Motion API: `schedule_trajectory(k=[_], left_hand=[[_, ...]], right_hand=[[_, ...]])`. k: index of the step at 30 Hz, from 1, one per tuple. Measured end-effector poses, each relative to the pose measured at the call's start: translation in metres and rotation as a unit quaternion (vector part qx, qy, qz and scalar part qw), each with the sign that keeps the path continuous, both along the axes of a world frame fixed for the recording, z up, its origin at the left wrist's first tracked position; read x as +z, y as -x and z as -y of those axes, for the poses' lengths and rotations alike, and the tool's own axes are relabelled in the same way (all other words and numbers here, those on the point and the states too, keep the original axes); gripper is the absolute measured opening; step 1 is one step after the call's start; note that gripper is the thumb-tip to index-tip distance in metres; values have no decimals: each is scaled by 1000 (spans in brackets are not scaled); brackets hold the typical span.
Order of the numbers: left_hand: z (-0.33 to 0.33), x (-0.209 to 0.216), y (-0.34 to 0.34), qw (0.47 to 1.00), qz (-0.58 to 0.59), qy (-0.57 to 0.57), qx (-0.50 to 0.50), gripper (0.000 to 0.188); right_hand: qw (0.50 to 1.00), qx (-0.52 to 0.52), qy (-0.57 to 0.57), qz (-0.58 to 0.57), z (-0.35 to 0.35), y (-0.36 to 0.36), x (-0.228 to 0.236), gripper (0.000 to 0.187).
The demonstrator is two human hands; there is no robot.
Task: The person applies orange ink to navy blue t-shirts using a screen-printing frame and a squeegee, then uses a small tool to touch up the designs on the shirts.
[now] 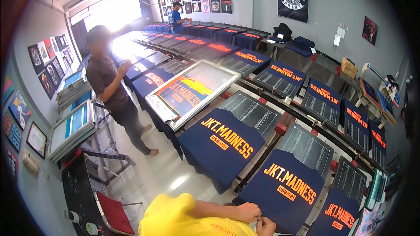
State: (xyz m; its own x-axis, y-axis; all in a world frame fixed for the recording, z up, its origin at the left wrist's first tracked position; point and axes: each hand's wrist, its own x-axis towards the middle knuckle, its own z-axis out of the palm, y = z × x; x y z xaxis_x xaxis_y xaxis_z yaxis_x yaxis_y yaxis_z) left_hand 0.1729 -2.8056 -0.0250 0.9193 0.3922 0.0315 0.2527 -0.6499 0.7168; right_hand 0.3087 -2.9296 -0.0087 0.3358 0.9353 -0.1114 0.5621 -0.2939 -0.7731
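Observation:
At the lower edge, my left hand (248, 212) reaches across from a yellow sleeve, its fingers curled. Close beside it is my right hand (265, 227), also closed; the fingertips of both meet, and anything between them is too small to make out. Just beyond them lies a navy T-shirt (262, 192) with an orange print, spread over a dark printing board (306, 148). Another printed navy T-shirt (205, 148) lies to its left, and a third T-shirt (328, 227) to its right. Further left, a silk-screen frame (225, 75) with orange ink rests across a board.
A person (111, 72) in a dark top stands left in the aisle; another person (176, 19) in blue works far back. Stacked screen frames (72, 124) line the left wall. A red chair (114, 213) stands lower left. Rows of boards with printed shirts run back and right, near a cardboard box (348, 67).

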Motion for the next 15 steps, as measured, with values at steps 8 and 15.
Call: schedule_trajectory(k=[8,15], left_hand=[[14,-6,-11,995,-92,-44,-12,20],[4,-7,-4,998,-44,20,-48,19]], right_hand=[[997,12,-26,73,5,-2,-13,29],[995,87,47,-4,12,-17,0,21]])
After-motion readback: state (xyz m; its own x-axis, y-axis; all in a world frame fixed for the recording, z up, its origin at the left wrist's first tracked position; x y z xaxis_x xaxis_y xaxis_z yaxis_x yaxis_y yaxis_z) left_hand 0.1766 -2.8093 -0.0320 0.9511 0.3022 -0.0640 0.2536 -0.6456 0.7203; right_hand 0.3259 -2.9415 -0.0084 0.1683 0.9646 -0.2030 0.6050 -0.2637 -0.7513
